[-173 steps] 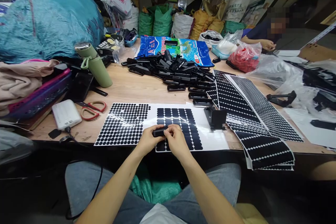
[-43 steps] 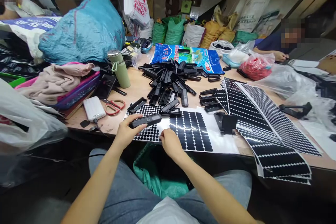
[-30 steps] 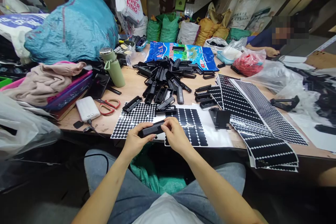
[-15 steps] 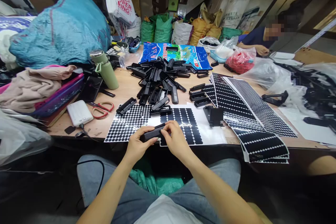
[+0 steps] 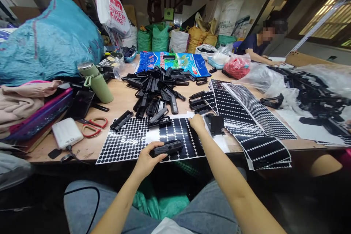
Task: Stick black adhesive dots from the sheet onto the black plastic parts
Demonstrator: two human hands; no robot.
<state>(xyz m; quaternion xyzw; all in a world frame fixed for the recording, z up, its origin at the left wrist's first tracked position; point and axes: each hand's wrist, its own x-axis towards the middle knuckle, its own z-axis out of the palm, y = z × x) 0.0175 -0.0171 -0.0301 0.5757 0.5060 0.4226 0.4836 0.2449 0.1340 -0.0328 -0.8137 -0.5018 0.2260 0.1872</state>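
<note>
My left hand (image 5: 148,158) grips a long black ribbed plastic part (image 5: 168,147) at the table's near edge, over a sheet of black oval stickers (image 5: 179,137). My right hand (image 5: 196,121) reaches forward to the far end of that sheet with its fingers curled down onto it; whether they hold anything is hidden. Beside it stands a small black bracket (image 5: 216,124). To the left lies a sheet of small black dot stickers (image 5: 126,140). A pile of black plastic parts (image 5: 159,87) covers the middle of the table.
Long strips of black stickers (image 5: 246,117) fan out at the right. A green flask (image 5: 95,82), red scissors (image 5: 91,126) and a white power bank (image 5: 67,131) lie at the left. Another person (image 5: 257,44) sits at the far right corner amid plastic bags.
My right hand has left the black part and reached forward to the far end of the oval sticker sheet. My left hand still holds the part. The view has tilted up.
</note>
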